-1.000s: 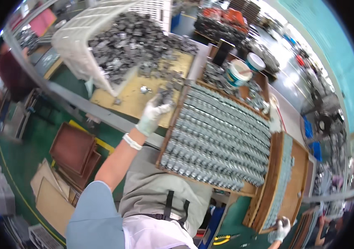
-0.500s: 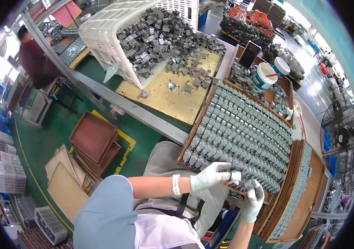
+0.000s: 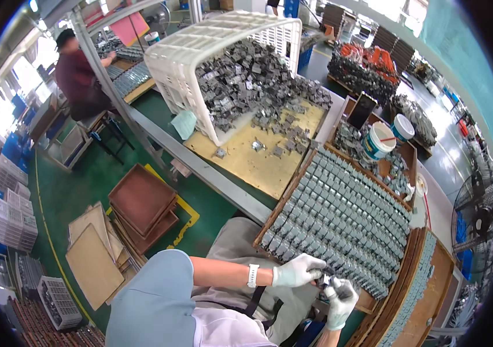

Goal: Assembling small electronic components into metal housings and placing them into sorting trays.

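Note:
My left hand [image 3: 299,270], in a white glove, pinches a small metal part [image 3: 326,281] with a shiny face and dark edges. From the other side the gloved fingers of my right hand [image 3: 342,302] close on the same part, and the two hands nearly meet. Fingers hide much of the part, so its exact kind cannot be told. Just beyond my hands lies a wooden tray [image 3: 285,207] packed with rows of similar grey metal parts [image 3: 339,214]. The hands are over its near edge.
A white plastic crate [image 3: 183,75] lies on its side, spilling loose metal pieces [image 3: 246,81] onto a tan board [image 3: 246,168]. Behind the tray a wooden box holds white buckets [image 3: 378,141]. Stacked trays [image 3: 425,277] stand right, a fan [image 3: 480,220] beyond. Another person [image 3: 78,75] sits far left.
My hands have come closer together around the small part, which was seen between them before. The whole view has shifted, so the scene appears lower and further right.

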`<state>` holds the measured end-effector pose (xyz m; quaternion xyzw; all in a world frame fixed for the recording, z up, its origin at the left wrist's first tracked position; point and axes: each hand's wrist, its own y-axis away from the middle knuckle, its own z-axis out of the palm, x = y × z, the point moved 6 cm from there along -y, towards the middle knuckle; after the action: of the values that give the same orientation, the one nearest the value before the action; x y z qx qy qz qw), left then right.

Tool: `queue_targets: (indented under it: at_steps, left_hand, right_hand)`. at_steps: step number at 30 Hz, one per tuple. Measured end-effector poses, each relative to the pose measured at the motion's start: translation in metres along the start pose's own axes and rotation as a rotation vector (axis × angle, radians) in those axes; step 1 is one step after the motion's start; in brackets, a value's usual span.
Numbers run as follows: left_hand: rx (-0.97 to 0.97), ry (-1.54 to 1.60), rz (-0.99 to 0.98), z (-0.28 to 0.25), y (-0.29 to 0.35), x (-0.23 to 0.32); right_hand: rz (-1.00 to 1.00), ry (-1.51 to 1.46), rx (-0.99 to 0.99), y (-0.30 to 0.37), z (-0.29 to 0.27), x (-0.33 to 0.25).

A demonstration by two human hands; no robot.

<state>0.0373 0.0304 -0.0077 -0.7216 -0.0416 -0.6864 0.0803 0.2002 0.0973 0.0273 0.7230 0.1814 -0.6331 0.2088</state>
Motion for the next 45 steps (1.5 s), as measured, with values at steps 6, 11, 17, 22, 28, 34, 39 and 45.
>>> queue_targets:
  at_steps: [6,11,17,22,28,34,39,45]
  left_hand:
    - [-0.115,0.258,-0.128,0.005,0.004,-0.015]
    - [-0.208,0.1,0.143,-0.007,0.005,0.021]
    - [0.053,0.213,-0.084,-0.009,0.022,0.004]
    - [0.099,-0.192,-0.03,0.004,0.009,0.011]
    - [-0.029,-0.281,0.237,0.039,-0.002,0.022]
    - [-0.046,-0.301,0.184,-0.007,-0.006,0.029]
    - [-0.007,-0.479,0.438,-0.039,-0.016,0.068]
    - [0.671,-1.022,0.293,-0.227,-0.104,0.011]
  right_hand:
    - [-0.033,0.064,0.018,0.018,0.005,0.009]
    - [-0.048,0.066,-0.136,0.028,0.002,0.018]
    - [-0.134,0.057,-0.123,0.008,0.017,0.005]
    - [0.183,-0.187,0.077,0.029,0.008,0.02]
    - [-0.008,0.338,0.387,0.041,-0.062,0.005]
    - [-0.102,0.825,0.188,0.009,-0.126,0.016]
    - [-0.04,0.947,0.002,0.0,-0.116,0.025]
    - [0.096,0.699,0.299,0.064,-0.178,-0.016]
